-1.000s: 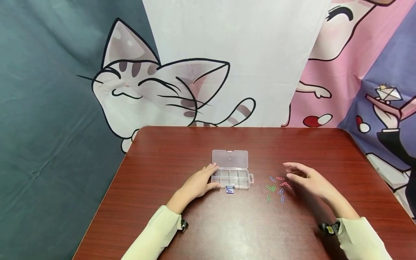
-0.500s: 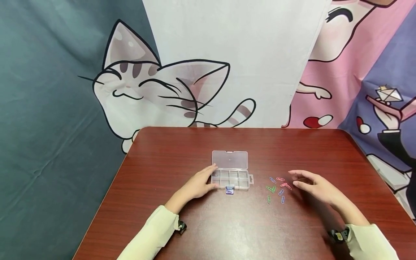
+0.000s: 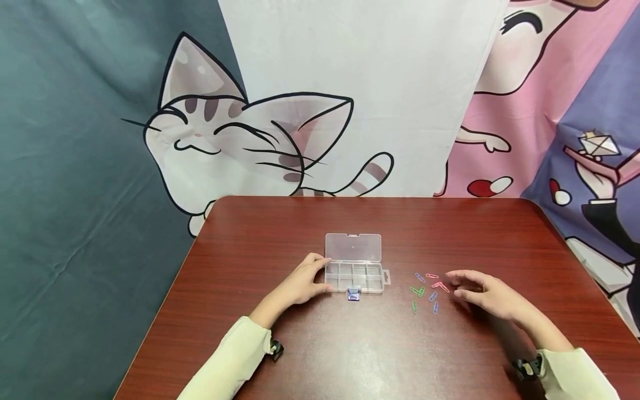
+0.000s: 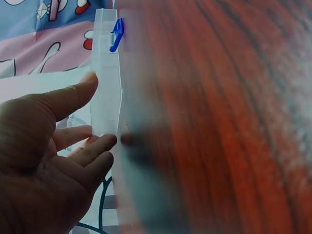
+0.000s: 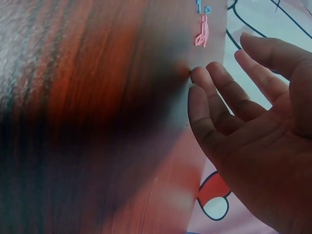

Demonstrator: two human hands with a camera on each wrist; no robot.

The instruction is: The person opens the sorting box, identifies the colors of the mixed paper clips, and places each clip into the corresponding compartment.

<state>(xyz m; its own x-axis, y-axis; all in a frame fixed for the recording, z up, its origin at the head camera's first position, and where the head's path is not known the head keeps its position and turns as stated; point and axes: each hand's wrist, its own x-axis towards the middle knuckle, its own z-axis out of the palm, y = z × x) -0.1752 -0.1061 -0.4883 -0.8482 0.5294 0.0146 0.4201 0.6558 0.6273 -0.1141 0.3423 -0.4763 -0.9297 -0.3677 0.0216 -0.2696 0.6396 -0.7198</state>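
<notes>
Left hand point(image 3: 298, 283), fingers relaxed, at left end of open box point(image 3: 354, 269). Paper clips point(image 3: 433, 296) lie right of box; right hand point(image 3: 492, 294) beyond them, loose, holding nothing. Probably reaching; next calls for fine pinch.

Head view's bright and pretty even, just a pale glare patch on the table point(image 3: 340, 355) near me and a soft dark shadow under my right hand point(image 3: 492, 294). Wrist views are way dimmer: my left hand point(image 4: 48, 151) looks murky and the table's smeary, out of focus.
</notes>
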